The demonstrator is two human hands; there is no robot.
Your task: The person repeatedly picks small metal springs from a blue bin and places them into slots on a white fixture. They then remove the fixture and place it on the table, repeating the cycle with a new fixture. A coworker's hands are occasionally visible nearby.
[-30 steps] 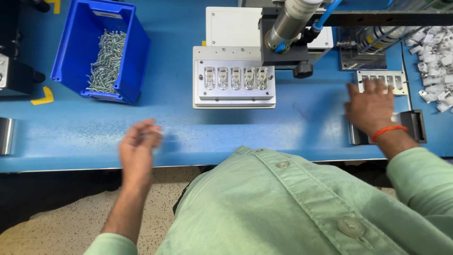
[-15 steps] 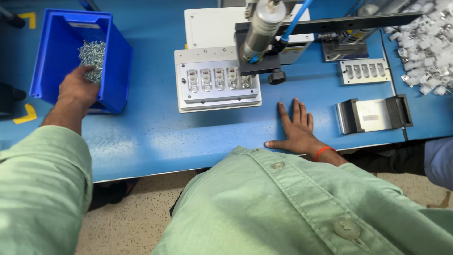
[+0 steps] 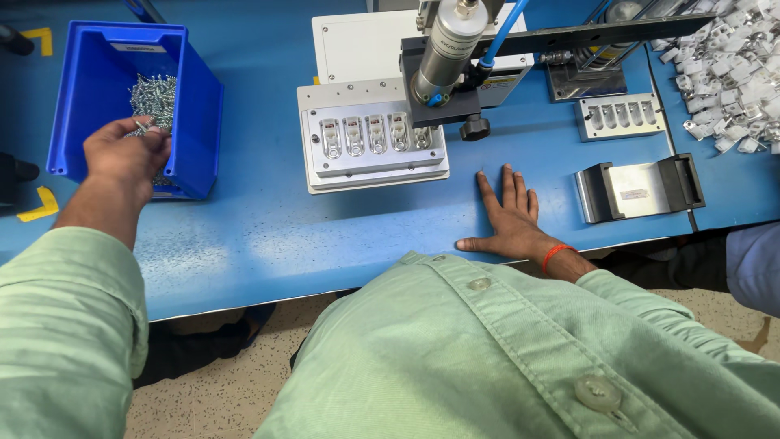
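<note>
the blue worktable (image 3: pixel 244 244) fills most of the view. on its far left stands a blue plastic bin (image 3: pixel 199 114), open at the top, and inside it lies a heap of small silver screws (image 3: pixel 153 96) against the far wall. in the middle of the table sits a grey metal fixture plate (image 3: pixel 325 175) with a row of five small pockets, each one holding a small part (image 3: pixel 354 134). a pneumatic press cylinder (image 3: pixel 447 53) hangs over the right end of this row. to the right lies a smaller grey tray (image 3: pixel 621 116) with five slots, and nearer is a metal bracket holder (image 3: pixel 638 189). at the far right corner is a pile of white plastic parts (image 3: pixel 731 77).

the left hand (image 3: pixel 126 158) is inside the near side of the bin, with its fingers curled loosely on some screws; how many it holds i cannot tell. the right hand (image 3: pixel 512 215) lies flat on the table, with fingers spread and open, near the right of the fixture plate, and holds nothing. the two hands are well apart.
</note>
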